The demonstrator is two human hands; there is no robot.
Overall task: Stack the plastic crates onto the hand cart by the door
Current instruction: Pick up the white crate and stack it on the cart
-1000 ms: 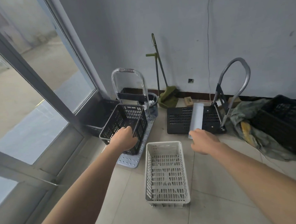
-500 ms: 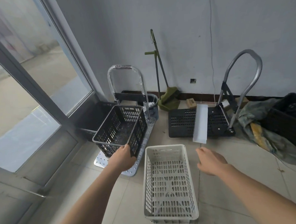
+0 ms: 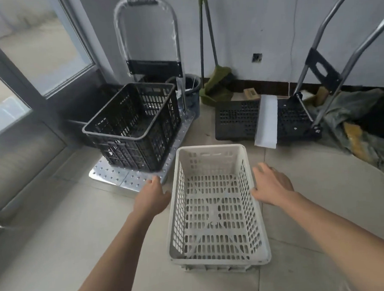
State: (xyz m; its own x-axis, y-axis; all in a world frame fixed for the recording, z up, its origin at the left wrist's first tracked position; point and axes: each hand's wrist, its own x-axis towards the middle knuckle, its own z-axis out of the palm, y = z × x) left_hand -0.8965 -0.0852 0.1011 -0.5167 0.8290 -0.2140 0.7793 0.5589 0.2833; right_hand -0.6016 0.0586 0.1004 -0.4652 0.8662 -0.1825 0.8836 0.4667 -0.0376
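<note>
White crate (image 3: 214, 211), one, between two hands (image 3: 152, 197) (image 3: 273, 185)

Noted blk crate (image 3: 132, 126) upright on perforated deck of hand cart (image 3: 112, 174), by glass door (image 3: 36, 42). Logged white crate (image 3: 209, 147) on floor (image 3: 79, 229), just beside deck corner. Found L hand (image 3: 151, 196) near its left wall, R hand (image 3: 273, 185) at right rim; fingers loose, contact w/ rim unclear.

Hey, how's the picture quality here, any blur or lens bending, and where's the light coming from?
Head view: daylight comes in through the door at left, its glass washed out; the wide-angle lens leans the door frame and the right cart outward; the left hand and right hand are slightly soft, the white crate sharp.
</note>
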